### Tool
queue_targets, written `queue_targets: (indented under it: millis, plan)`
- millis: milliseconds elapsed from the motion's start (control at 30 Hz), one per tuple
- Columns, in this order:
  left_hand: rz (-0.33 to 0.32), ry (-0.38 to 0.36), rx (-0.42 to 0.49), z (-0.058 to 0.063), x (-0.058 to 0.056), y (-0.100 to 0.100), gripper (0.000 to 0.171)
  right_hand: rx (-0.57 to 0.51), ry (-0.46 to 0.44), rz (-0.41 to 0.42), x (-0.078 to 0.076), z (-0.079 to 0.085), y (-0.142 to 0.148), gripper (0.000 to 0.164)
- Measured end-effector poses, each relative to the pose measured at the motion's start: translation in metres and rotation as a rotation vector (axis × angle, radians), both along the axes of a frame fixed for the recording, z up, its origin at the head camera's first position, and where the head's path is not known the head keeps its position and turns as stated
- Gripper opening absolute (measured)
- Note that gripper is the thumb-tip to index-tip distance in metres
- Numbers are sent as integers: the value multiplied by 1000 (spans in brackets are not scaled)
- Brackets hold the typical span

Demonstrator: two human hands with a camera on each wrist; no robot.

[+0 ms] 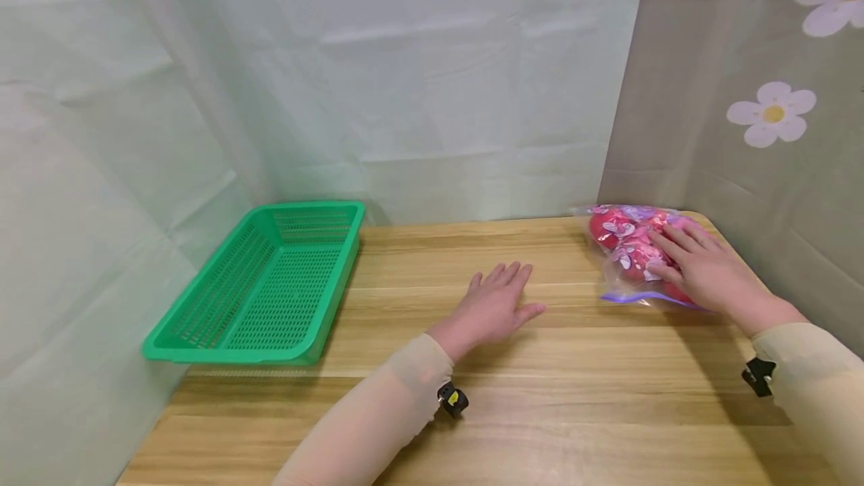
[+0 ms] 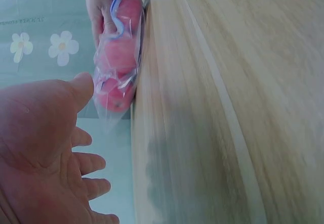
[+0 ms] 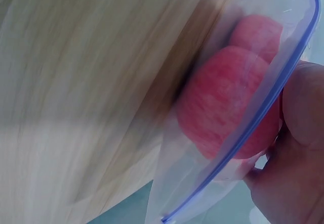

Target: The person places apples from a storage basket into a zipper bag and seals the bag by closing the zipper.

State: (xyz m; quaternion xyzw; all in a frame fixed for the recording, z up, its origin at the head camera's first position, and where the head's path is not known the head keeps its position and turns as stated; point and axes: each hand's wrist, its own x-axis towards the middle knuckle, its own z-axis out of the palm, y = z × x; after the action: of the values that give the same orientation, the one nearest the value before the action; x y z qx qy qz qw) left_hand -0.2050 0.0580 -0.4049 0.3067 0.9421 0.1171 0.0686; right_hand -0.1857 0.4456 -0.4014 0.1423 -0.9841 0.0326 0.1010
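A clear zip bag [image 1: 634,253] of red apples lies at the table's back right corner, with pink and purple printed pictures on it and a blue-purple zip strip along its near edge. My right hand [image 1: 715,276] rests on top of the bag, fingers spread over it. Two apples [image 3: 223,102] show through the plastic in the right wrist view, with the right palm beside the zip strip. Over the middle of the table is my left hand [image 1: 489,310], palm down and holding nothing, its fingers extended. In the left wrist view, the apples [image 2: 119,54] appear beyond the left thumb.
A green plastic basket [image 1: 327,321] with slotted sides and base stands on the left of the wooden table [image 1: 540,411]. Pale cloth [image 1: 439,81] hangs close behind the table, and a grey curtain with daisies [image 1: 772,115] borders its right side.
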Motion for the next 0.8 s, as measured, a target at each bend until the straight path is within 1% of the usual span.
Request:
queue_targets:
  millis: [233,400,533,567,667,800]
  plan:
    - [22,12,-6,0,-3,-7,81,-15,-95,-56,1,2,22,76]
    - [40,24,-12,0,-5,-16,81,-19,-110,-63,0,2,32,78]
    - [58,44,-31,-2,-7,-25,81,-33,-125,-61,1,2,32,79]
    - [64,53,-40,-2,-8,-27,81,-33,-119,-55,2,2,31,79]
    - [78,90,-66,-3,-8,-35,81,-45,-60,-31,5,-1,21,73]
    - [98,139,-81,-4,-8,-46,81,-75,15,-20,10,0,-2,69]
